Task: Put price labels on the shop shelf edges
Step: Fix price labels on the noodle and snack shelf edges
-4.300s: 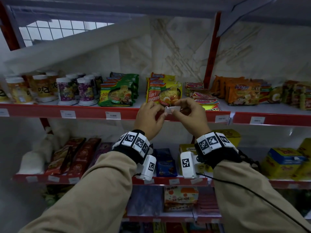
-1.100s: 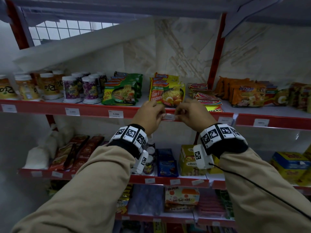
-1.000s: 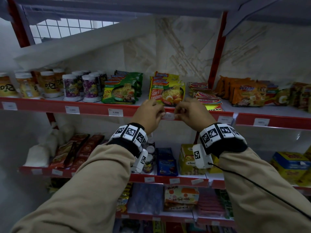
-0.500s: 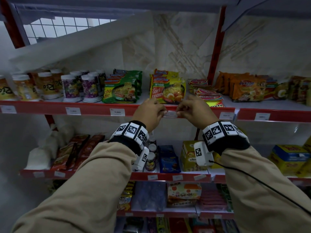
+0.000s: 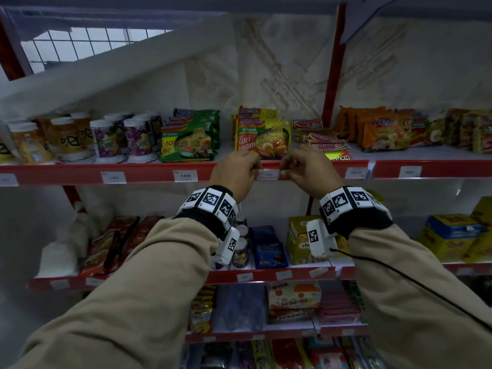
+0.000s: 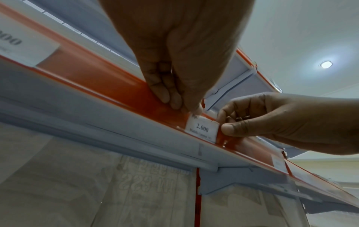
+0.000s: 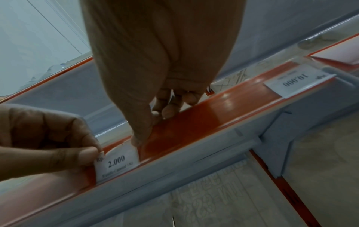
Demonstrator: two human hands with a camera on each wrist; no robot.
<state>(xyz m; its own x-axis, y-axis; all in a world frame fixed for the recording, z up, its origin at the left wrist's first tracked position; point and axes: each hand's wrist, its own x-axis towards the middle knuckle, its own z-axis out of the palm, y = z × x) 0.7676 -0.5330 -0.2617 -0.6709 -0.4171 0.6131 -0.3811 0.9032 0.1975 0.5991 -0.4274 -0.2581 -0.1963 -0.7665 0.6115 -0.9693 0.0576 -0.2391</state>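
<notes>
The head camera looks forward and slightly down from behind both forearms at a stocked shop shelf, standing back enough to take in several tiers. The left wrist camera sits close beneath the red shelf edge (image 6: pixel 108 73), looking up along the left hand (image 6: pixel 174 50) toward the ceiling. The right wrist camera looks up in the same way along the right hand (image 7: pixel 161 64), very near the edge. All three views share one white price label (image 5: pixel 268 174) (image 6: pixel 202 129) (image 7: pixel 116 162) and both hands beside it.
</notes>
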